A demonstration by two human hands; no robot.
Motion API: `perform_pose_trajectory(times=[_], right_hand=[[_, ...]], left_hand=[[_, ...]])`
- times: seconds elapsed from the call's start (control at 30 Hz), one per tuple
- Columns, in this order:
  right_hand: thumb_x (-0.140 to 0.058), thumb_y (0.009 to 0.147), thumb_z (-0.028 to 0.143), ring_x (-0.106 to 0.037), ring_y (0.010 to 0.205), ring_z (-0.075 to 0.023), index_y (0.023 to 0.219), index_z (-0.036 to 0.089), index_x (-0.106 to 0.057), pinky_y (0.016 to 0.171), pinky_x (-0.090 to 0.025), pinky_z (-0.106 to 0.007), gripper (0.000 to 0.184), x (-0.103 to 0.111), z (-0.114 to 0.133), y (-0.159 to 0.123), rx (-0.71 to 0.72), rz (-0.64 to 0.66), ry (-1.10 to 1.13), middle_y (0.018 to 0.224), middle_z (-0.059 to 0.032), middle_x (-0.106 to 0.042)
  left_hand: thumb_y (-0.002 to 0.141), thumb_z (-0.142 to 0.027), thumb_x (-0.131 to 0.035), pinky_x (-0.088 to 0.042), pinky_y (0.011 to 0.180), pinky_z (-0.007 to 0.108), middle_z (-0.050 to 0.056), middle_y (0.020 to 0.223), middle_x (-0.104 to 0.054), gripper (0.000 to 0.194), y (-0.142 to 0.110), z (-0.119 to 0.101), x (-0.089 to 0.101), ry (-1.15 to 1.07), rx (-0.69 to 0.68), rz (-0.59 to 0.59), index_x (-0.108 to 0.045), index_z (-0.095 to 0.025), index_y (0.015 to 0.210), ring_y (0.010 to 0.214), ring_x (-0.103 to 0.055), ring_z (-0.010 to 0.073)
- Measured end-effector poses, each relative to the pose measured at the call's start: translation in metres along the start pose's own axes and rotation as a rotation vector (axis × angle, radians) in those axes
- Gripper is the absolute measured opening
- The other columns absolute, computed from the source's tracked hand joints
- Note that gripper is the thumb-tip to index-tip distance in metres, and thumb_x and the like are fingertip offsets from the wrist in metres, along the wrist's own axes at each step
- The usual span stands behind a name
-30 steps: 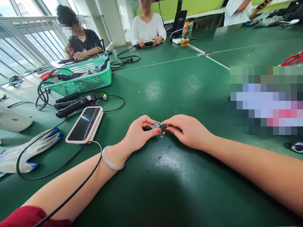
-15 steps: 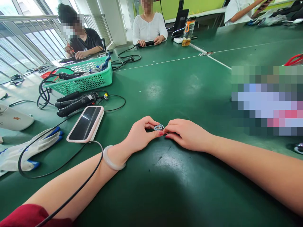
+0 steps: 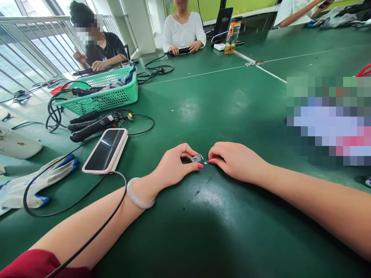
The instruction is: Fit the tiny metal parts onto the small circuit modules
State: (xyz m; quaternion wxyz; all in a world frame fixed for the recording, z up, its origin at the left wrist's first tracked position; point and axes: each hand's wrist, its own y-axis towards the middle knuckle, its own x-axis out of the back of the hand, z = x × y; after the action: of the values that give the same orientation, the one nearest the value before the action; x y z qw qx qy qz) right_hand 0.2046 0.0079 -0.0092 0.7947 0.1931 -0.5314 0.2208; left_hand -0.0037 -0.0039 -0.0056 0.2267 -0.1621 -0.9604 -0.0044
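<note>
My left hand (image 3: 178, 161) pinches a small circuit board (image 3: 197, 158) between thumb and fingers, just above the green table (image 3: 179, 239). Pale parts and one orange-brown spot show on the board's upper face. To its right, my right hand (image 3: 233, 159) is closed in a pinch on a tiny light-coloured piece (image 3: 206, 162), too small to name. That piece sits close to the board's right edge, with a narrow gap between them. The fingers of my right hand beyond the thumb and forefinger are partly hidden.
A pink-edged phone (image 3: 106, 151), black hair-straightener-like tools (image 3: 95, 125) and a green basket (image 3: 116, 94) lie to the left. A black cable (image 3: 101, 231) crosses my left forearm. Work gloves (image 3: 31, 185) rest far left. People sit across the table near a bottle (image 3: 232, 36).
My right hand has drawn slightly right, away from the circuit board, with the tiny light piece now visible at its fingertips. My left hand keeps holding the board.
</note>
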Motion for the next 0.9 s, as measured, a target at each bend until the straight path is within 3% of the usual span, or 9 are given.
perform_pose_trajectory(times=[0.17,0.27,0.57,0.9], right_hand=[[-0.053,0.087,0.020,-0.058,0.073,-0.0152,0.076,0.020,-0.062,0.064,-0.042,-0.027,0.015,0.001,0.006,-0.002,-0.025,-0.194,0.055,0.080,-0.0014,-0.064],[-0.054,0.087,0.019,-0.058,0.073,-0.0150,0.077,0.020,-0.062,0.065,-0.043,-0.027,0.013,0.001,0.013,-0.005,0.053,-0.264,0.081,0.080,-0.0017,-0.065],[-0.053,0.088,0.021,-0.059,0.075,-0.0167,0.084,0.019,-0.065,0.070,-0.044,-0.030,0.013,-0.005,0.020,-0.006,0.180,-0.262,0.016,0.081,-0.0030,-0.066],[-0.056,0.088,0.030,-0.062,0.078,-0.0172,0.093,0.021,-0.066,0.070,-0.046,-0.030,0.015,-0.001,0.014,-0.008,0.108,-0.247,0.059,0.088,-0.0034,-0.069]], left_hand=[[0.062,-0.031,-0.078,-0.048,0.079,0.030,0.000,0.086,-0.070,0.027,-0.002,-0.001,-0.002,0.058,-0.007,0.019,-0.061,-0.019,0.080,0.082,-0.064,0.0156],[0.063,-0.032,-0.078,-0.048,0.078,0.030,0.000,0.085,-0.069,0.028,-0.003,-0.001,-0.003,0.082,-0.024,0.021,-0.061,-0.019,0.080,0.082,-0.064,0.0156],[0.062,-0.033,-0.078,-0.047,0.078,0.031,-0.001,0.084,-0.066,0.026,-0.004,-0.003,-0.003,0.202,-0.084,0.007,-0.063,-0.021,0.079,0.084,-0.062,0.0168],[0.066,-0.030,-0.076,-0.049,0.082,0.032,0.002,0.088,-0.071,0.026,-0.002,0.000,-0.001,0.025,-0.079,-0.041,-0.063,-0.018,0.086,0.085,-0.065,0.0175]])
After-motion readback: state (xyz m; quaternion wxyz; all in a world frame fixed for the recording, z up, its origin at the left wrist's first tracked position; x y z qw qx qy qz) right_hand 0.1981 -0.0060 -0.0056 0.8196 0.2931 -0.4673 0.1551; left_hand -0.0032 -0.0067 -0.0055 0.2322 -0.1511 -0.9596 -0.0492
